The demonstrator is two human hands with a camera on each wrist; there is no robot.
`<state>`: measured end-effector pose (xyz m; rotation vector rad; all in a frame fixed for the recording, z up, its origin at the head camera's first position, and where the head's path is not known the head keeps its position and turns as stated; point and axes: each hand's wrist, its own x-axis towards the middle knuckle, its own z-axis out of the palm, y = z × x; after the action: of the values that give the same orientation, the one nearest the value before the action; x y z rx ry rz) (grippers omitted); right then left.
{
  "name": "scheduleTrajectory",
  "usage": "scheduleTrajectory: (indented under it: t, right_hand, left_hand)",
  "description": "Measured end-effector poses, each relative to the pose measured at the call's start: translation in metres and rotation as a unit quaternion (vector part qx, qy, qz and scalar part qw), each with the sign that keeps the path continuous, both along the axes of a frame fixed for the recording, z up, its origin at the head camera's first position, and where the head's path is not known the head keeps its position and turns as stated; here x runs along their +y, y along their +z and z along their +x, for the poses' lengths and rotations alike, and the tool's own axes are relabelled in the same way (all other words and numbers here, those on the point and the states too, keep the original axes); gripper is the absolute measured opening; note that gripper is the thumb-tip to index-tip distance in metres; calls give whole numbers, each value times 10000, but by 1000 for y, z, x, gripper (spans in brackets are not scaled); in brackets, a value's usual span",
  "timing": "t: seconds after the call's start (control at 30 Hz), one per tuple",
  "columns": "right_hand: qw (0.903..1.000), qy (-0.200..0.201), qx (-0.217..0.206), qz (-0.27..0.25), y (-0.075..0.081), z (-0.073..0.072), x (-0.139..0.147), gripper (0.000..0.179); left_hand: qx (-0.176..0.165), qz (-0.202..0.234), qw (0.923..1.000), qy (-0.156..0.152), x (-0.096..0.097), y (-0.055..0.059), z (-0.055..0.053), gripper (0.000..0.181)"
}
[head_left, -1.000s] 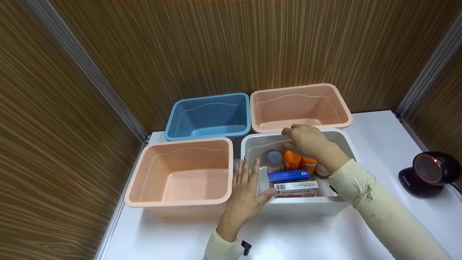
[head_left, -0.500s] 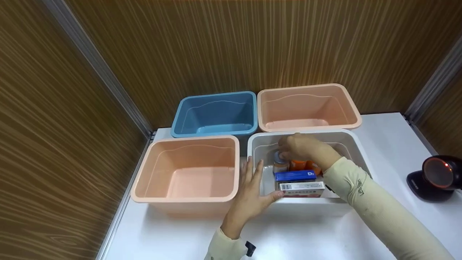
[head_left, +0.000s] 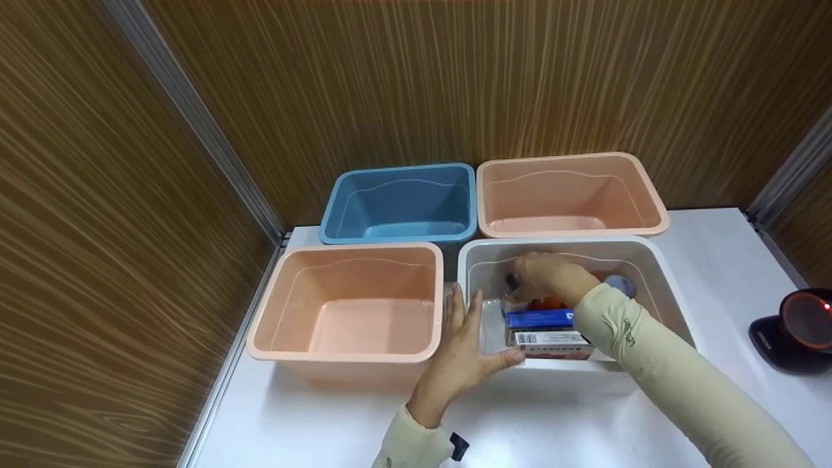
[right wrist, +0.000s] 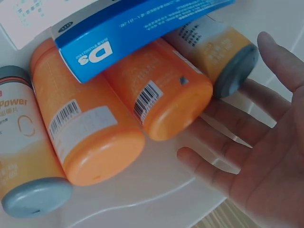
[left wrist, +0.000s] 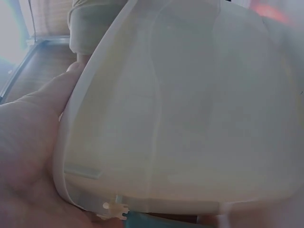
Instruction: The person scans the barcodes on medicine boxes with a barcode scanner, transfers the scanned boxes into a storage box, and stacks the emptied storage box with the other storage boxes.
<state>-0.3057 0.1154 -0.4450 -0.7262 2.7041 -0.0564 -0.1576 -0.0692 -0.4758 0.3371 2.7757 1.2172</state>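
Evidently, the right hand (head_left: pixel 545 274) has descended into the white bin (head_left: pixel 565 242), fingers (right wrist: pixel 237 124) spread around the leftmost grey-capped bottle (right wrist: pixel 213 45) inside, so no firm hold appears established, while the left hand (head_left: pixel 458 359), fingers straight, steadies nothing but the rim.

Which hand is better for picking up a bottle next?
Probably the right hand: it's in the white bin, beside a gray-capped bottle. The left hand is at the bin's corner, farther away.

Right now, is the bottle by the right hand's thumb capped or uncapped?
Capped: in the right wrist view, a grey cap covers the end of the bottle beside the right hand.
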Motion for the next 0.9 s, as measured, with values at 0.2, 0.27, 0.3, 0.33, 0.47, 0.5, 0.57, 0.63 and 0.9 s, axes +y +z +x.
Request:
scheduleTrajectory:
  t: [0.2,0.27,0.3,0.33,0.47,0.5,0.57,0.63,0.9]
  right_hand:
    - [9998,183,48,15,-7,-3,-2,53]
    - [9997,225,95,3,-8,-3,-2,49]
    - [9997,248,84,-19,-9,-3,-2,46]
    - [9996,266,76,-25,-9,-3,-1,44]
    - [9995,302,68,28,-12,-4,-2,41]
    - [9995,296,39,54,-12,-4,-2,40]
    - [9997,209,2,103,-13,-5,-3,41]
    - [9998,111,-19,142,-13,-5,-4,42]
    - [9998,-37,-178,29,-15,-7,-1,43]
  left_hand:
    - [-177,-166,9997,64,1,4,0,124]
    - [-163,-192,9997,57,2,4,0,124]
    - [-123,-207,9997,47,2,3,0,123]
    - [-88,-212,9997,39,2,3,-1,123]
    - [63,-206,9998,-23,2,2,-1,124]
    - [98,-201,9997,-26,2,1,-1,126]
    - [97,-201,9998,-1,3,1,-1,129]
    - [103,-251,9996,39,3,1,-1,132]
    - [-20,-537,9985,118,5,3,-1,133]
